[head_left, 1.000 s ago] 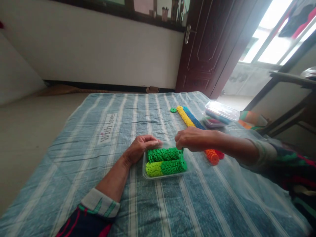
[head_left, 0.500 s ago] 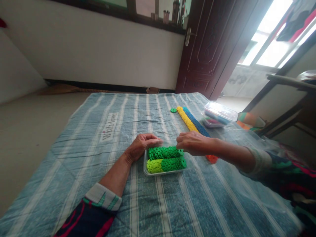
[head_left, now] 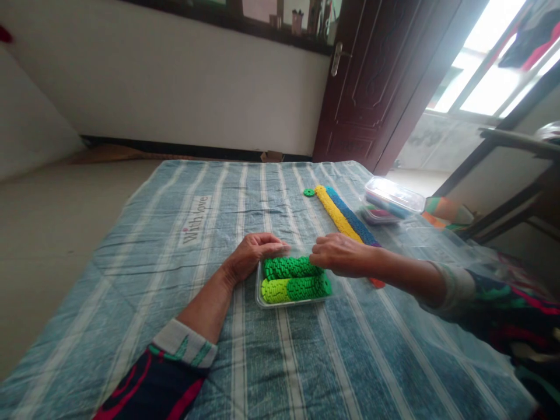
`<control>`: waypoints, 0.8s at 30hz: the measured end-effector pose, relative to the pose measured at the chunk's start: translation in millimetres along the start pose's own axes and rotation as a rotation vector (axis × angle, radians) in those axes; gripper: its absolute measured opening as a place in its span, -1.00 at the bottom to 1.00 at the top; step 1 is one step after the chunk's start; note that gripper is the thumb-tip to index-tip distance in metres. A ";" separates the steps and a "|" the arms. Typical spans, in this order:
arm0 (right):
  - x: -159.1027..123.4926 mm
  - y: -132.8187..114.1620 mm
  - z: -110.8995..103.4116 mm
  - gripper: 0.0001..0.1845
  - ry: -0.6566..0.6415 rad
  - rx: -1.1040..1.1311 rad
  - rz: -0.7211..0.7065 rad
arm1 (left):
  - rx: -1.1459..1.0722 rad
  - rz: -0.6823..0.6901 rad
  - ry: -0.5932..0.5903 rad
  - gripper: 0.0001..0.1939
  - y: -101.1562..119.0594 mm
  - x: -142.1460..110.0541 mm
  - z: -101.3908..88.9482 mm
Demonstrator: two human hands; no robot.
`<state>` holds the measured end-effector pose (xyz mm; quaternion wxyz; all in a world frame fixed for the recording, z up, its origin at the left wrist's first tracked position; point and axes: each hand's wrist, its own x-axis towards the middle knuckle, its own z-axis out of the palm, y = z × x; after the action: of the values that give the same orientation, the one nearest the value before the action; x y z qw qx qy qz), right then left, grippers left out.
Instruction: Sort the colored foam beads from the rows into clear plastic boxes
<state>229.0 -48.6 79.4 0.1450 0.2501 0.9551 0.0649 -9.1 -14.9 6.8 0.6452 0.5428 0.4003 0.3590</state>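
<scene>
A clear plastic tray (head_left: 259, 298) lies on the blue striped quilt (head_left: 280, 350). It holds two rows of stacked green toothed discs (head_left: 294, 277), the near row light green at its left end. My left hand (head_left: 251, 255) curls over the tray's far left corner, fingers closed on its rim. My right hand (head_left: 336, 255) rests at the tray's far right corner, fingers bent and touching the dark green row's end.
Long yellow and blue disc rows (head_left: 343, 217) stretch away behind my right hand, with one loose green disc (head_left: 308, 192) at their far end. A lidded clear box (head_left: 392, 198) of coloured pieces sits at the right. An orange piece (head_left: 378, 283) peeks under my right wrist.
My right hand has slid left and down onto the tray's right end, covering most of the orange and red pieces. My left hand stays on the tray.
</scene>
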 end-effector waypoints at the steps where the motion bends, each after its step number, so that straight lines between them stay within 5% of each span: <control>1: 0.2 0.8 1.6 -0.81 0.006 -0.001 -0.013 | 0.001 0.001 -0.005 -0.74 -0.1 0.0 -0.1; 12: 2.1 14.8 10.2 -0.81 0.061 0.047 -0.114 | 0.026 0.017 -0.009 -0.76 0.7 -1.2 1.1; 24: 2.7 4.6 -0.7 -0.83 -0.082 0.016 -0.043 | 0.015 0.009 -0.009 -0.73 1.2 -1.3 2.4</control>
<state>228.7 -43.4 80.4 0.1835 0.2330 0.9540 0.0438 -7.5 -16.8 8.3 0.6414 0.5508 0.3978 0.3565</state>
